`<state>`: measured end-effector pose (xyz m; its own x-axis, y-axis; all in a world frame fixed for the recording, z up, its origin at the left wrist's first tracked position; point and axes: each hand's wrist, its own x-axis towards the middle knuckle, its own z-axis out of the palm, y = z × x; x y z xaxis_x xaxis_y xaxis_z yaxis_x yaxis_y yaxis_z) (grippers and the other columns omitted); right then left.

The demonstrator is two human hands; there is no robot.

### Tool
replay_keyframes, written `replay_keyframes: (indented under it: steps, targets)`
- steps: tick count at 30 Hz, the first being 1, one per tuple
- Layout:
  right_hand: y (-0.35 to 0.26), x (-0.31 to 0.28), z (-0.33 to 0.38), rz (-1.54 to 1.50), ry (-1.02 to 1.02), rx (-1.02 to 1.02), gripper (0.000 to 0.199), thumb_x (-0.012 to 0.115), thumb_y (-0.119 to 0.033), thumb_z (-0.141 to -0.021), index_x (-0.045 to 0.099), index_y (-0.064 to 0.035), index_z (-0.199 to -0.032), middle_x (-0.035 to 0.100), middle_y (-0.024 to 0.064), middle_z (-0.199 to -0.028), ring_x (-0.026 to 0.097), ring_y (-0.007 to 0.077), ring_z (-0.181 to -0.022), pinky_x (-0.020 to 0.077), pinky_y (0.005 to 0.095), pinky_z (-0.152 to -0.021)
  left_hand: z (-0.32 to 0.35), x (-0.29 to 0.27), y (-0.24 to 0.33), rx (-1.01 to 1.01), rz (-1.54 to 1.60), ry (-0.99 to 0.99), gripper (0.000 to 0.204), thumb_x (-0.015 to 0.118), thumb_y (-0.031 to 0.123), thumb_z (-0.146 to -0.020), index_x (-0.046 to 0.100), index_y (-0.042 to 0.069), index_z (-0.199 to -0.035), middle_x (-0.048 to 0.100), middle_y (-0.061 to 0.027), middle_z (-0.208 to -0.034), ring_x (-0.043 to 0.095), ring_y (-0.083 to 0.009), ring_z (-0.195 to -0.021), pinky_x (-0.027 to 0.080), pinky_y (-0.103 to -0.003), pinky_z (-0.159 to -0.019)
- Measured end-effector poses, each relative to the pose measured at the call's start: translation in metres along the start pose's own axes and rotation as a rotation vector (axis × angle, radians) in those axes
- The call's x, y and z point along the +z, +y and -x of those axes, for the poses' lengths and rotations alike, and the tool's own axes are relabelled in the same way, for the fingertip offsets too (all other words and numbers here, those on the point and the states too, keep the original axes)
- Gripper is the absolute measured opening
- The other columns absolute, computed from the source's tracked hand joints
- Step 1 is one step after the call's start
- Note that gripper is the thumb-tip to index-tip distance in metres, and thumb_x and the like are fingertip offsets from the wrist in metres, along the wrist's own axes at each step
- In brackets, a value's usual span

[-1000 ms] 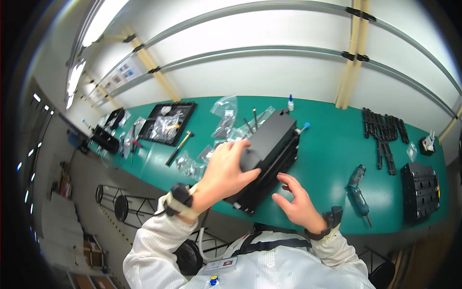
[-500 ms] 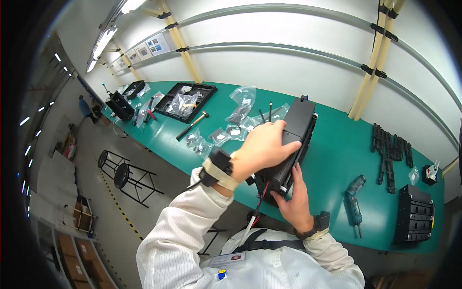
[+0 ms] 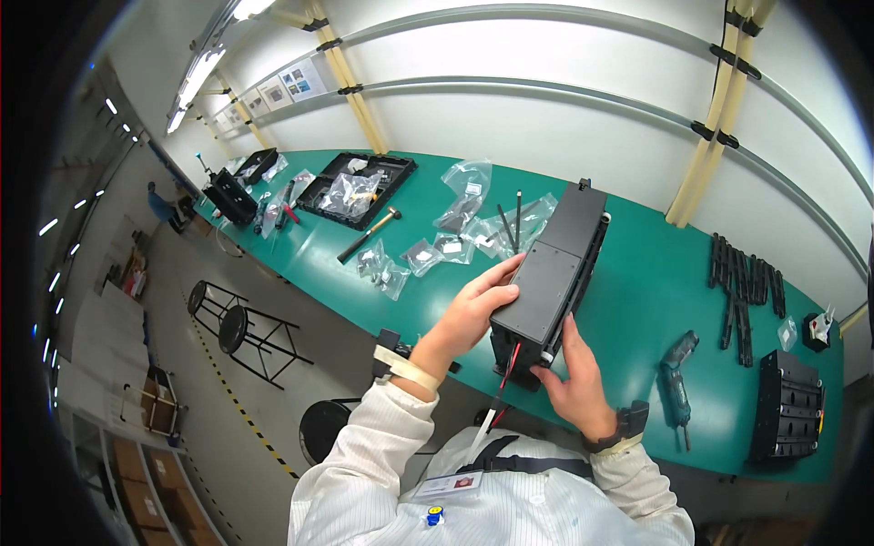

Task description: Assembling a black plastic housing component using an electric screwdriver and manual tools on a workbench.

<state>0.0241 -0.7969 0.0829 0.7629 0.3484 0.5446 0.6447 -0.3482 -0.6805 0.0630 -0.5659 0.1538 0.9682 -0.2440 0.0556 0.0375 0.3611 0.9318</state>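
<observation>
A long black box-shaped metal housing (image 3: 555, 278) stands on the green bench in front of me, its length running away from me. Red and black wires (image 3: 507, 369) come out of its near end. My left hand (image 3: 478, 305) holds the housing's left side near that end, with the thumb at the top edge and the fingers partly hidden behind it. On the opposite side, my right hand (image 3: 578, 382) presses against the lower near corner, fingers pointing up along the side.
Small plastic bags (image 3: 451, 246) and a hammer (image 3: 369, 235) lie left of the housing. Farther left is a black tray (image 3: 401, 173). A teal power screwdriver (image 3: 674, 387), black bars (image 3: 742, 282) and a ribbed black block (image 3: 785, 405) are on the right. A stool (image 3: 323, 428) stands near the bench.
My left hand has come off the top of the housing, moving left and nearer to grip its left side. My right hand remains at the right near corner.
</observation>
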Motion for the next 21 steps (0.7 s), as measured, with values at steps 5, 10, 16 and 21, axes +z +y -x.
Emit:
replay_keyframes:
  steps: [5, 10, 16, 21]
  targets:
    - [-0.001, 0.005, 0.003, 0.043, 0.007, 0.033, 0.096, 0.085, -0.003, -0.077, 0.034, 0.0105, -0.156, 0.046, 0.0358, -0.153, 0.05, 0.048, -0.14, 0.0441, 0.0464, -0.114, 0.001, 0.008, -0.006, 0.028, 0.142, 0.003, 0.068, 0.054, 0.016, -0.101, 0.031, -0.008, -0.16, 0.044, -0.0201, -0.159, 0.049, -0.0246, -0.142, 0.039, -0.036, -0.117]
    - [-0.009, 0.014, 0.005, -0.017, 0.023, 0.132, 0.09, 0.08, 0.0, -0.079, 0.035, 0.0077, -0.157, 0.047, 0.0306, -0.156, 0.05, 0.041, -0.143, 0.0421, 0.0446, -0.116, 0.0, 0.002, -0.015, 0.059, 0.171, 0.006, 0.065, 0.052, 0.013, -0.102, 0.031, -0.007, -0.16, 0.044, -0.0199, -0.159, 0.05, -0.0243, -0.142, 0.041, -0.036, -0.116]
    - [-0.044, -0.014, -0.014, -0.695, 0.301, 0.575, 0.069, 0.065, -0.008, -0.094, 0.039, 0.0075, -0.155, 0.047, 0.0193, -0.157, 0.05, 0.0294, -0.142, 0.0389, 0.0411, -0.118, -0.005, 0.01, -0.021, 0.09, 0.201, 0.013, 0.061, 0.058, 0.008, -0.103, 0.035, -0.009, -0.158, 0.054, -0.0163, -0.15, 0.056, -0.0174, -0.13, 0.043, -0.033, -0.113]
    - [-0.087, -0.018, -0.067, -0.582, 0.354, 0.677, 0.058, 0.065, -0.021, -0.104, 0.045, 0.0093, -0.149, 0.058, 0.0182, -0.143, 0.057, 0.0215, -0.132, 0.0445, 0.0328, -0.11, -0.013, 0.022, -0.041, 0.19, -0.035, -0.049, 0.061, 0.059, 0.018, -0.105, 0.037, -0.009, -0.156, 0.033, -0.0297, -0.165, 0.029, -0.0327, -0.157, 0.028, -0.039, -0.124]
